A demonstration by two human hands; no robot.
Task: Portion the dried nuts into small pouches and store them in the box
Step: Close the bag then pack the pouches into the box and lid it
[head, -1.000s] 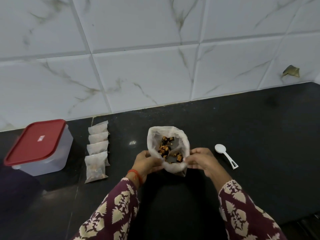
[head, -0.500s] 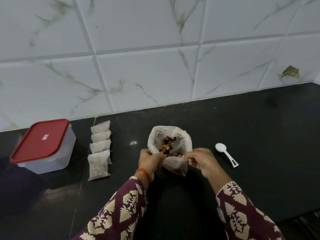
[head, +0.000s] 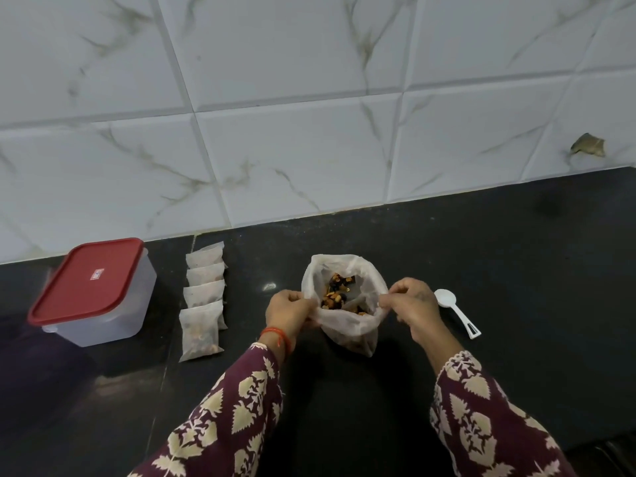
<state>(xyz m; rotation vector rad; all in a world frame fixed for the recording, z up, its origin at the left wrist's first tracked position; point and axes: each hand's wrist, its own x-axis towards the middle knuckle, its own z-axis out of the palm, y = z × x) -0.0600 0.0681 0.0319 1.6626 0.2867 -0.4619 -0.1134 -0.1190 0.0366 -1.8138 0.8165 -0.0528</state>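
While 4 filled pouches [head: 203,301] lie in a row beside the box [head: 93,290], whose red lid is on, none has been stored. The bag of nuts [head: 344,301] is held open on the counter [head: 516,270], its rim pinched by the left hand [head: 290,309] and the right hand [head: 414,304]. The spoon [head: 456,313] lies unused, so more portioning is judged to remain.

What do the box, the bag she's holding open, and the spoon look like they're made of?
Box: likely plastic, frosted translucent walls, glossy opaque red lid.
Bag: thin, cloudy translucent film, probably plastic; it crumples softly where the left hand and right hand pinch its rim, and the nuts show inside.
Spoon: white, smooth, moulded in one piece, probably plastic.
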